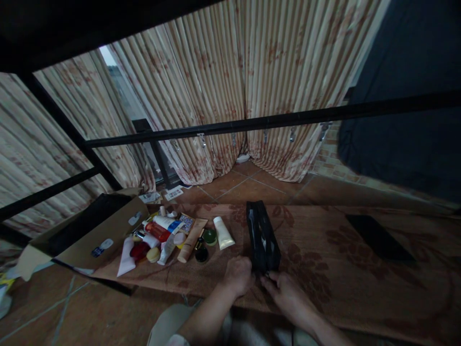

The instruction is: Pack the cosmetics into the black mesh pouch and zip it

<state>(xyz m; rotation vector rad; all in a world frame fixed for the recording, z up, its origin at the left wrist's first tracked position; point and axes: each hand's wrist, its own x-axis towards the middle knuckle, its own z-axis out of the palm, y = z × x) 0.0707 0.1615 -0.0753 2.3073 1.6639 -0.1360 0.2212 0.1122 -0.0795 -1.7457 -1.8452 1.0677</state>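
Observation:
A black zip pouch (264, 235) lies lengthwise in front of me, its long top opening partly parted with something pale showing inside. My left hand (238, 275) is closed at the pouch's near left corner, its fingertips hidden from view. At the near end of the zipper, my right hand (283, 288) pinches a small bit that looks like the zipper pull. To the left of the pouch lie a cream tube (223, 234) with a white cap, a dark bottle (201, 251) and a round green jar (210, 236).
More cosmetics, among them a tan tube (192, 241) and a red bottle (157, 231), crowd the left of the cloth-covered bench (309, 240). Beyond them stands an open cardboard box (104, 235). A flat black piece (380, 238) lies at right. A black metal bar (216, 127) crosses ahead.

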